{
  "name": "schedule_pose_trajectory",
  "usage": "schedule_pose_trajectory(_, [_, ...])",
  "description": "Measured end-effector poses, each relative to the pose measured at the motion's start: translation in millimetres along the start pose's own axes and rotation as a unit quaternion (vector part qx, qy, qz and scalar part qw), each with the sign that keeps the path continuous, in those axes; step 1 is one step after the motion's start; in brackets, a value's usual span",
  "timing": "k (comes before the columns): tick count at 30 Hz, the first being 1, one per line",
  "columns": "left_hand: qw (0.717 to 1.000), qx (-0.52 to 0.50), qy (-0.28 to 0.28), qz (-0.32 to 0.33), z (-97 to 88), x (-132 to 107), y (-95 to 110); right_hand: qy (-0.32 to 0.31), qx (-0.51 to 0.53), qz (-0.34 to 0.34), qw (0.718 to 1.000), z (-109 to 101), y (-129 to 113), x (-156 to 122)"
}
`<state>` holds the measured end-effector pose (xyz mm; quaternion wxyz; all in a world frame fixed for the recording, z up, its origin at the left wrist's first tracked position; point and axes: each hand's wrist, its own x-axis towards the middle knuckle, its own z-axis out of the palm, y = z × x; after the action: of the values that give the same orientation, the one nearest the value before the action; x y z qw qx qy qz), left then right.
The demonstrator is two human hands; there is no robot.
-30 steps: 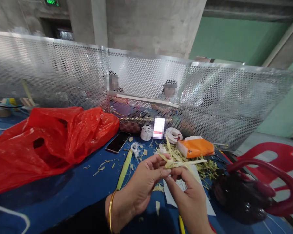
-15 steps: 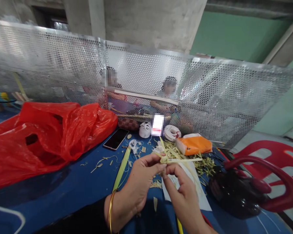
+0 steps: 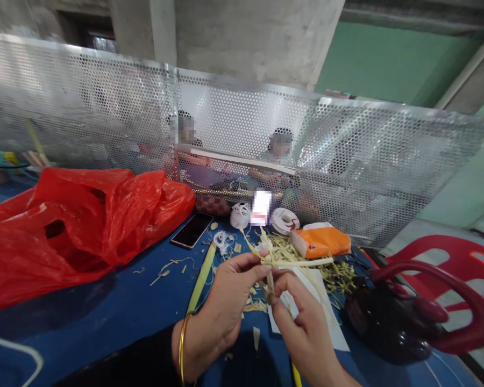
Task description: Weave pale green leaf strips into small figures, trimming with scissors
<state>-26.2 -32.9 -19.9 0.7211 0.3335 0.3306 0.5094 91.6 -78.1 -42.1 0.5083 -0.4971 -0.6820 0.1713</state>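
Observation:
My left hand (image 3: 229, 293), with a gold bangle at the wrist, pinches a small bundle of pale yellow-green leaf strips (image 3: 269, 259) between thumb and forefinger. One strip end points right, and others stick up and to the left. Just right of it, my right hand (image 3: 300, 312) grips a strip end hanging down from the bundle, thumb against fingers. Under the hands lie a white paper sheet (image 3: 334, 328) and dry leaf scraps (image 3: 256, 306). A long green leaf strip (image 3: 201, 279) lies left of my left hand.
A red plastic bag (image 3: 84, 215) covers the left. Behind my hands are a dark phone (image 3: 192, 230), a lit screen (image 3: 261, 207), a white ribbon spool (image 3: 285, 220), a heap of strips (image 3: 282, 247) and an orange packet (image 3: 322, 240). A dark kettle (image 3: 391, 322) stands right, before a perforated metal screen (image 3: 234, 118).
My right hand has moved slightly down from the bundle, drawing a strip end downward. Another strip end now sticks out to the upper left. My left hand stays nearly in place.

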Motion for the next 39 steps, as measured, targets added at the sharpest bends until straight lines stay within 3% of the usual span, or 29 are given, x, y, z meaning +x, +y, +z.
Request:
schedule_pose_trajectory(4, [1.0,-0.001,-0.015,-0.001,-1.6,1,-1,-0.014,0.021,-0.004,1.0,-1,0,0])
schedule_pose_trajectory(7, [1.0,0.0,-0.018,-0.003,-2.7,2,0,0.024,0.096,0.091,0.991,-3,3,1])
schedule_pose_trajectory(9, [1.0,0.01,-0.02,-0.009,-2.7,2,2,0.089,0.188,0.173,0.963,-4,7,4])
schedule_pose_trajectory(11, [0.999,0.023,-0.021,-0.022,-1.8,1,3,0.131,0.255,0.213,0.934,-6,11,7])
schedule_pose_trajectory(13, [0.998,0.032,-0.033,-0.047,-0.3,0,5,0.132,0.256,0.214,0.933,-8,13,9])
schedule_pose_trajectory(18, [0.991,0.065,-0.092,-0.073,1.0,-3,8,0.101,0.141,0.174,0.969,-14,10,11])
schedule_pose_trajectory(26, [0.987,0.142,-0.063,-0.041,-1.4,0,3,0.078,0.073,0.143,0.984,-16,8,9])
schedule_pose_trajectory(32, [0.991,0.114,-0.07,-0.032,-1.8,1,3,0.126,0.063,0.142,0.98,-24,10,12])
schedule_pose_trajectory(39, [0.993,0.101,-0.052,-0.031,-3.7,2,3,0.118,0.072,0.16,0.977,-24,13,13])
